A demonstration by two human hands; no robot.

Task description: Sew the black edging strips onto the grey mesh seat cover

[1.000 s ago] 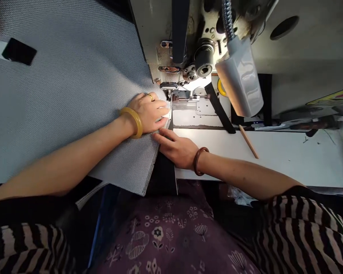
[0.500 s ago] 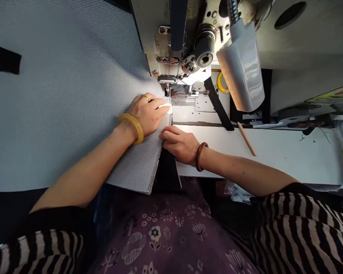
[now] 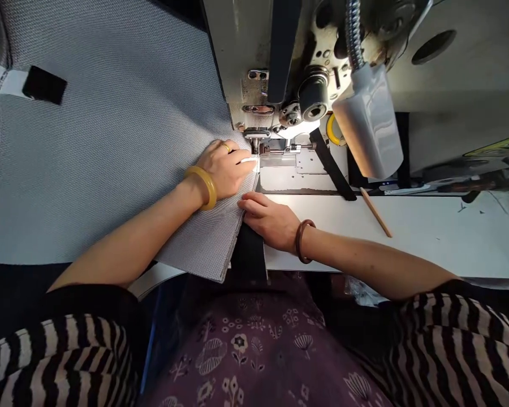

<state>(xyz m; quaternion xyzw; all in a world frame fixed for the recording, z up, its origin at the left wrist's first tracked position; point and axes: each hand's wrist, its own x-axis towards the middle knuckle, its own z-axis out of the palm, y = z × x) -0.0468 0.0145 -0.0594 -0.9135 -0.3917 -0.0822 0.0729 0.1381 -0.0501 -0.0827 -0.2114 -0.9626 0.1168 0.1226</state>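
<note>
My left hand [image 3: 225, 169], with a yellow bangle and a ring, presses on grey mesh fabric [image 3: 123, 147] just in front of the sewing machine's needle area [image 3: 255, 146]. A small white strip [image 3: 249, 160] shows between its bent fingers. Lower right, my right hand [image 3: 274, 222], wearing a brown bangle, pinches the fabric's right edge, with the thumb partly hidden. Black material [image 3: 250, 254] hangs below that edge, beneath the right fingers. The presser foot's contact with the cloth is too small to make out.
A machine lamp [image 3: 371, 124] hangs right of the needle. On the white table [image 3: 428, 226] lie a wooden stick [image 3: 375, 212] and tools [image 3: 415, 189]. A black strip [image 3: 333, 164] and a yellow ring-shaped object [image 3: 335, 129] are beside the machine bed. A black patch [image 3: 45, 85] lies on the fabric.
The view has shifted, so the machine appears lower and further right. The fabric's near corner sits slightly closer to the machine, and its stitched left edge now shows. Both hands keep their hold.
</note>
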